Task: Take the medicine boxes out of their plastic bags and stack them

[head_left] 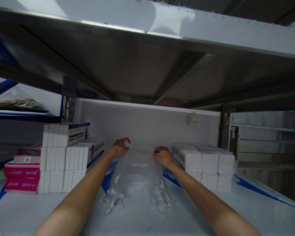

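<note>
A stack of clear plastic bags [140, 172] lies flat on the shelf in front of me, its near corners crumpled and bunched. Both my arms reach over it towards the back wall. My left hand [121, 147] is at the far left corner of the bags, with thumb and forefinger curved and a gap between them. At the far right edge, my right hand [163, 155] has its fingers curled in against the plastic. Its fingertips are partly hidden, but they seem to pinch the edge.
White boxes [52, 158] are piled on the left beside pink boxes [22, 173]. More white boxes [208, 160] in clear wrap stand close to my right forearm. Low overhead runs a metal shelf [127, 65]. A white switch [194, 119] is on the back wall.
</note>
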The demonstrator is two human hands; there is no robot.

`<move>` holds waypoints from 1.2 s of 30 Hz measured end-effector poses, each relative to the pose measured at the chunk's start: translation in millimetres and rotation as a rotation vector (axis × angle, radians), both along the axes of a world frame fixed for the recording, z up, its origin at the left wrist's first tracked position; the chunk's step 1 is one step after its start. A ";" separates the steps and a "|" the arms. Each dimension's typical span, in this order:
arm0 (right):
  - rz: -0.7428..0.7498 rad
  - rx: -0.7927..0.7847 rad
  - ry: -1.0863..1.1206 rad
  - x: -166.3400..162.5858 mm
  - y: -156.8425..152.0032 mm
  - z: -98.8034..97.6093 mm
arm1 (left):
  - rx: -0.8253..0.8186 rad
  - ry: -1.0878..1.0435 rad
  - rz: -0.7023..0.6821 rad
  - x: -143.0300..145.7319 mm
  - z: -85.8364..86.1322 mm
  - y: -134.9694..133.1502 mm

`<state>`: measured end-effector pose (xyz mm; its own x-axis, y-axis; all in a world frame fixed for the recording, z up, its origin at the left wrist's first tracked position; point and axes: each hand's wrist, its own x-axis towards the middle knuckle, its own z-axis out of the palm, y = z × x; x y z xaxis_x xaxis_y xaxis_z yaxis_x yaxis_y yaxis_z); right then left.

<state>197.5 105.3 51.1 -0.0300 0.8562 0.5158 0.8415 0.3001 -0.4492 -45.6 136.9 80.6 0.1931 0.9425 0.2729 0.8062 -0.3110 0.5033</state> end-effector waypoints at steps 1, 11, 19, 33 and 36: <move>-0.006 -0.023 -0.039 -0.3 0.0 -3.1 | -0.035 0.055 -0.009 -0.7 -4.5 1.8; 0.039 -0.142 -0.236 -16.2 -1.9 -10.4 | -0.039 0.367 -0.070 2.3 -19.1 9.6; -0.069 -0.088 -0.301 -29.4 -13.3 1.0 | -0.221 0.410 -0.228 10.6 -37.0 11.2; -0.008 -0.388 -0.359 -61.5 8.7 -48.5 | -0.224 0.407 -0.148 -0.2 -63.2 5.4; -0.012 -0.436 -0.351 -58.1 7.0 -56.6 | -0.250 0.402 -0.139 -2.8 -68.6 12.8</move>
